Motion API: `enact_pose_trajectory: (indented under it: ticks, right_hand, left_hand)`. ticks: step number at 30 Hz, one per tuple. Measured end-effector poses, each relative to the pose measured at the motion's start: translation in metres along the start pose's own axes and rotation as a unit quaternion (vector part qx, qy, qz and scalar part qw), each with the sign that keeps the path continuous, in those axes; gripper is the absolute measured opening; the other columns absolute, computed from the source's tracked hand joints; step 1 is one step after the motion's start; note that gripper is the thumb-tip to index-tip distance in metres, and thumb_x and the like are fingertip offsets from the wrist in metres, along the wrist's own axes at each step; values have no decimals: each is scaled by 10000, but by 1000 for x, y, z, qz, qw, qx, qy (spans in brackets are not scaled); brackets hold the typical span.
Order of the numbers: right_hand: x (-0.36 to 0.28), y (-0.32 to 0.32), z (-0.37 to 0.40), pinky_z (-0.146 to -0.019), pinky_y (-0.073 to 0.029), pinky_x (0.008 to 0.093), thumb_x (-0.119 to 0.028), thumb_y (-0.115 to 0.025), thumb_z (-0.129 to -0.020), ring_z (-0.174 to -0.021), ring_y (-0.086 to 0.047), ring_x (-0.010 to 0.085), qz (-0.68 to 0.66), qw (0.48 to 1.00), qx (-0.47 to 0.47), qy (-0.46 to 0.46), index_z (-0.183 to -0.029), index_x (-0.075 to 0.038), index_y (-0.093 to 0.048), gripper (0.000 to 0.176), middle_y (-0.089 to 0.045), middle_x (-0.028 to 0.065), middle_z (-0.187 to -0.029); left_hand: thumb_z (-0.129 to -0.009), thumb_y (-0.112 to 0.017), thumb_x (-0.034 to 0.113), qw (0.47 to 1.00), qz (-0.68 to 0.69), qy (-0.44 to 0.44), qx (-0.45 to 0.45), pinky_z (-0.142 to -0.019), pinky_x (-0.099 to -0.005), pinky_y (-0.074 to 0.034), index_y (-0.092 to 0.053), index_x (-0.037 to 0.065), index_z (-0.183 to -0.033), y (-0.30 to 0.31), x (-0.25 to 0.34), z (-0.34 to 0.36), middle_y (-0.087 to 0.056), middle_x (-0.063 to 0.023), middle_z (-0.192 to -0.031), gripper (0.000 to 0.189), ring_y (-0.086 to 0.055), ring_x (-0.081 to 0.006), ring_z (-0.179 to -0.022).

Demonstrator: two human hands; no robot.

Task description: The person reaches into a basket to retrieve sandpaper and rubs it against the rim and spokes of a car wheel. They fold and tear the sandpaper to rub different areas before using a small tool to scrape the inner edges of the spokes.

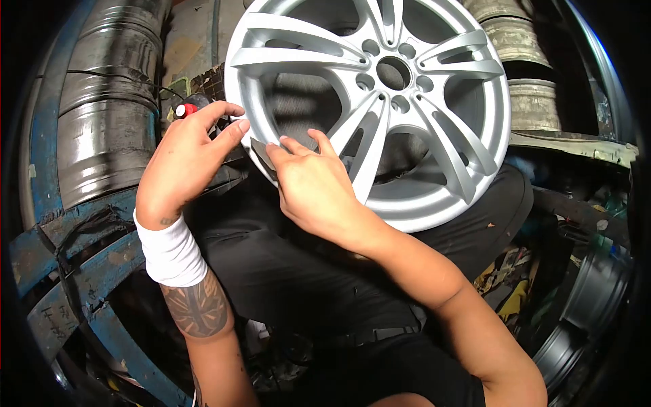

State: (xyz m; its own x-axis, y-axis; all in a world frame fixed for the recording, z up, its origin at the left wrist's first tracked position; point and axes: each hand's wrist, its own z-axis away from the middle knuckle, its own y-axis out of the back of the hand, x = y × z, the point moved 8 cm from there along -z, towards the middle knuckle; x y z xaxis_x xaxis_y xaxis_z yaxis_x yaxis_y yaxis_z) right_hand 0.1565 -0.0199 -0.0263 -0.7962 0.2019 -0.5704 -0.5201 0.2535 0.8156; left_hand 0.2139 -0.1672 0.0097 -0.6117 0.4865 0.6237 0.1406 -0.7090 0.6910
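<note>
A silver alloy wheel (366, 159) with paired spokes lies face up across the person's dark-clothed legs. My right hand (308, 183) is at the wheel's lower left edge, its fingers on a thin dark grey sheet (262, 154) that rests against the rim. Some of its other fingers are lifted and spread. Just left of the rim, my left hand (183, 156), with a white band at the wrist, has its thumb and index finger apart and nothing visible between them. Its remaining fingers are mostly hidden.
Behind my left hand is a red object with a white end (182, 110). Stacked metallic wheel barrels (108, 115) stand at the left, beside a blue metal frame (115, 271). More barrels (515, 41) are at the upper right, and dark rims (593, 288) at the lower right.
</note>
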Motion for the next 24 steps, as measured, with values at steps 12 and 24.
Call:
enact_pose_trajectory:
  ticks: [12,24]
  right_hand:
    - [-8,-8,15,-1158,-384,549,-8,-602,-839,-1225,-683,380,35,998,45,-12,-1234,133,-649,422,-753,275,-1118]
    - [-5,5,3,-1103,-433,548,4,-605,-845,-1012,-721,380,-6,998,44,-43,-1169,35,-717,345,-735,223,-985]
  left_hand:
    - [-1005,-697,322,998,29,-31,49,-533,-343,-359,-712,7,-1233,10,8,3,-516,-88,-587,389,-428,-91,-538]
    - [-1009,-702,374,992,88,11,88,-560,-309,-378,-710,-10,-1233,28,-3,-5,-515,-20,-632,444,-448,-74,-589]
